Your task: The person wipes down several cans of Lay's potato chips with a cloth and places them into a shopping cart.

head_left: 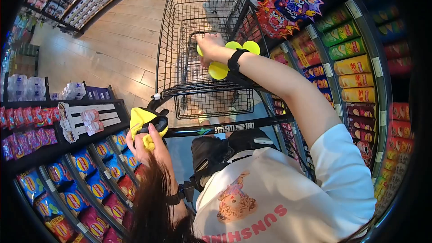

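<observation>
Nearest me I've got the white shirt and a black bag slung at the chest, right under the camera. Just past that, on the left, the left hand is wrapped tight around a yellow cloth with a black strap across it, sitting at the left end of the cart's handle bar; fingers curled over, thumb side tucked, a firm clamp. Moving out, the wire cart stands straight ahead in the aisle, its basket open at the top. The right arm is stretched long over the handle bar and into the basket, black wrist band showing, and the right hand is closed around a cluster of yellow round pieces. I see the hand from its back, so the fingertips are hidden, but discs poke out on both sides of the fist. That cluster hangs inside the basket, above its floor. It spreads roughly across the cart, left to right, beneath the wrist. It lies far and to the right of the left hand, well apart from it, so the right hand is the one on it. Flanking all this: bagged snacks on the left shelves, stacked canisters on the right. Beyond the cart, pale wood-look floor runs to more racks at the far left.
</observation>
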The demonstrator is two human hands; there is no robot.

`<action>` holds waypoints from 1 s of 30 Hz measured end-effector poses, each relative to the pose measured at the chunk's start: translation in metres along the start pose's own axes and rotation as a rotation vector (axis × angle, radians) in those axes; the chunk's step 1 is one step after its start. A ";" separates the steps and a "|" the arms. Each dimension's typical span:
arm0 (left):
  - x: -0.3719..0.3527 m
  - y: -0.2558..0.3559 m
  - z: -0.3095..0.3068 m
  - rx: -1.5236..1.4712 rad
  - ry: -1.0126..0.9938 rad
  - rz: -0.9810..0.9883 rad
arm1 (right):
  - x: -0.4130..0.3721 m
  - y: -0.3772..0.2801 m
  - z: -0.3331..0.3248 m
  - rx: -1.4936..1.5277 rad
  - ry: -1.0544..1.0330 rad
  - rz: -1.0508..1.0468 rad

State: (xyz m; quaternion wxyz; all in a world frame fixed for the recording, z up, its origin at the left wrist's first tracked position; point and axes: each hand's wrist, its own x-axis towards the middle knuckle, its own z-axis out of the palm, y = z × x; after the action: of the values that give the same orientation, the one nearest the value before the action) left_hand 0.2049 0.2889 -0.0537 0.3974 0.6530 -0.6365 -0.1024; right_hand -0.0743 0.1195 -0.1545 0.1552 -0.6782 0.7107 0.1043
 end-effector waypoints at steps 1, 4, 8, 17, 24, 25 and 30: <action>0.000 0.000 0.000 -0.008 0.001 -0.007 | 0.000 0.003 0.002 0.001 0.000 -0.024; 0.001 0.004 0.003 -0.017 0.007 0.016 | -0.002 0.008 0.008 -0.007 -0.021 -0.032; 0.005 0.015 0.005 -0.063 -0.038 0.034 | -0.001 0.012 0.008 -0.013 -0.093 -0.027; 0.006 0.015 0.010 -0.082 -0.031 0.027 | -0.025 0.025 0.011 -0.224 0.337 -0.604; 0.007 0.012 0.011 -0.096 0.001 0.055 | -0.054 0.037 0.035 -0.584 0.406 -0.976; 0.008 0.014 0.009 -0.092 -0.016 0.055 | -0.052 0.035 0.035 -0.613 0.344 -0.978; 0.009 0.013 0.011 -0.204 -0.038 0.012 | -0.052 0.033 0.035 -0.597 0.286 -0.953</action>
State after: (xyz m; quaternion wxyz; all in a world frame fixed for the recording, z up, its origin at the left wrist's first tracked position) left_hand 0.1898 0.2784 -0.0491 0.4503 0.6032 -0.6340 -0.1770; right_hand -0.1029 0.1823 -0.1702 -0.1104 -0.9450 0.2806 0.1264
